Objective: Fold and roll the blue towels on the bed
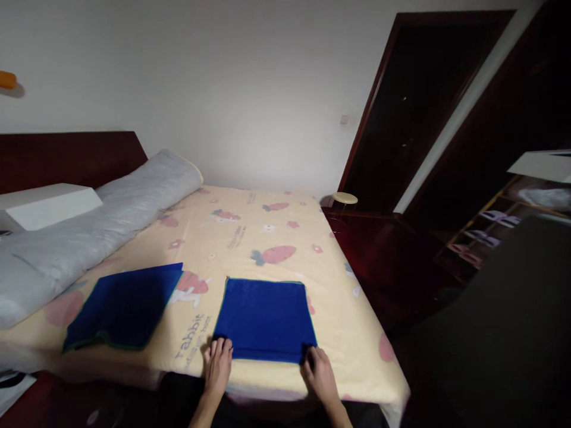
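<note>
A blue cloth with thin green edging lies spread flat on the patterned bed sheet in front of me. My left hand is closed on its near left corner, fingertips bent down over the edge. At the near right corner my right hand pinches the cloth with curled fingers. A narrow fold or crease runs along the near edge between the two hands. Further left lies more blue cloth, with uneven edges and a second layer sticking out at its top right corner.
A long grey rolled bedding piece and a white box lie along the dark headboard. Past the bed's right edge stand a round stool, a dark door and a shoe rack.
</note>
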A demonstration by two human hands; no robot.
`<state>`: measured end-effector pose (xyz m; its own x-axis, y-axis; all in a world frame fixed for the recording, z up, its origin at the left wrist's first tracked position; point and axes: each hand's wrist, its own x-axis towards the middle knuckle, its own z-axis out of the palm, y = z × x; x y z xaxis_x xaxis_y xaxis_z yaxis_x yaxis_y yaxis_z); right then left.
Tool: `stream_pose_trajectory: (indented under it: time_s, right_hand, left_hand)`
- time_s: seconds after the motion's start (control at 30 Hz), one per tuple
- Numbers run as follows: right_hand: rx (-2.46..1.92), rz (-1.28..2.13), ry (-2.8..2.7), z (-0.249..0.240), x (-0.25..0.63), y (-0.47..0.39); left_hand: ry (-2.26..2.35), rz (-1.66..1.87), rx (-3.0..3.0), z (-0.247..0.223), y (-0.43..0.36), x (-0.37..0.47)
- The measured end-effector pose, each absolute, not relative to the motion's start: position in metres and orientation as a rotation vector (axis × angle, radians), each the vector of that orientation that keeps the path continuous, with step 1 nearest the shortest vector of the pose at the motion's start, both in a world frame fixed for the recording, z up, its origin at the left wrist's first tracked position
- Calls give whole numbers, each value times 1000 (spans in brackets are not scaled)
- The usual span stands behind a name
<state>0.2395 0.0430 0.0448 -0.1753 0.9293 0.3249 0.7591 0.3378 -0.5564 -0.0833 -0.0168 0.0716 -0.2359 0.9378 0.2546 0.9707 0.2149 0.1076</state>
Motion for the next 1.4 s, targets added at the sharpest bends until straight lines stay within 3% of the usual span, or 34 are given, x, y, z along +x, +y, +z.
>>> stream_pose_trajectory:
  time_s: [0.3, 0.57, 1.03, 1.4]
  right_hand:
    - [-1496, 195, -2047, 25, 254, 27]
    - [-1650, 79, -2120, 32, 255, 32]
    - [-1674, 172, -2033, 41, 261, 33]
    - [-1911, 403, -1906, 58, 260, 59]
  left_hand:
    - [-2200, -676, -1991, 54, -33, -109]
    - [-2275, -715, -1918, 49, -38, -129]
    - [-2367, -734, -1864, 53, -40, -141]
    - [-2782, -773, -1585, 58, -20, -148]
